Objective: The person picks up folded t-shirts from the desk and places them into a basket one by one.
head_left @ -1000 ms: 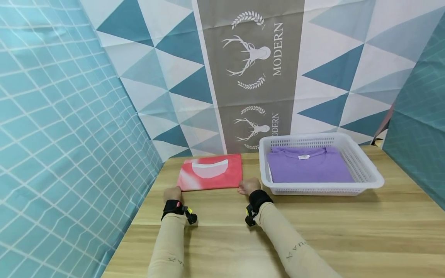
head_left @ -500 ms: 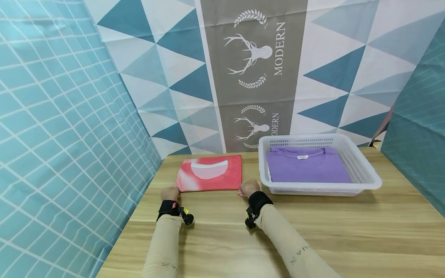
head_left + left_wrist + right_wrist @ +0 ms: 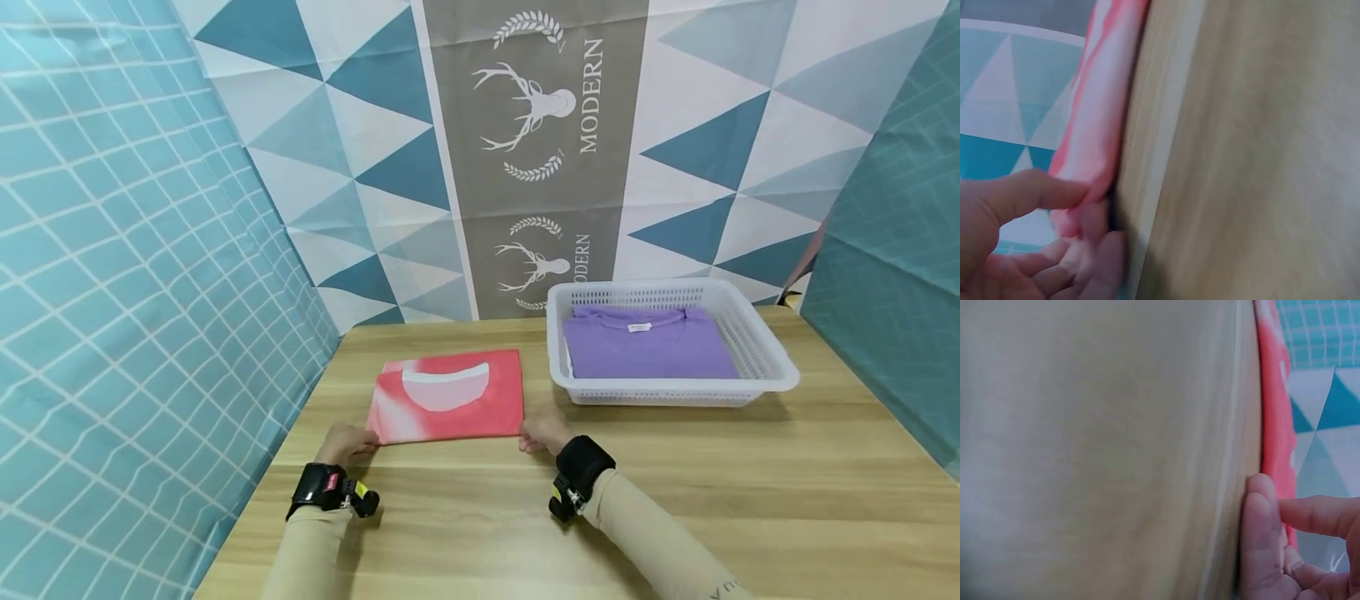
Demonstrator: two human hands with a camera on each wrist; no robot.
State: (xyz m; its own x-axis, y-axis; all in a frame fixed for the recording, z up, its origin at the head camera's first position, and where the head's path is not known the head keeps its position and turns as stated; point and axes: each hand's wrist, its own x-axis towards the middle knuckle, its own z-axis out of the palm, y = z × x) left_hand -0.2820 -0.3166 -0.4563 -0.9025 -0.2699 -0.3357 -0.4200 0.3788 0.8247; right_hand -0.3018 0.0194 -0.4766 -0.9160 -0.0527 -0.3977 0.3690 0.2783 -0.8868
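Note:
A folded red and pink shirt (image 3: 450, 400) with a white patch lies flat on the wooden table (image 3: 675, 483), left of centre. My left hand (image 3: 347, 442) pinches its near left corner, and my right hand (image 3: 542, 432) pinches its near right corner. In the left wrist view the thumb lies on top of the shirt (image 3: 1100, 112) edge with the fingers under it, so the left hand (image 3: 1088, 206) grips the cloth. Seen from the right wrist, the right hand (image 3: 1272, 512) holds the shirt (image 3: 1272, 425) edge between thumb and fingers.
A white plastic basket (image 3: 757, 342) stands at the back right of the table with a folded purple shirt (image 3: 645, 350) inside. Patterned cloth walls close in the left, back and right sides. Bare wood stretches in front of the basket.
Both hands have drawn the red shirt toward me; its near edge now lies closer than the basket's front rim. The head view has tilted slightly.

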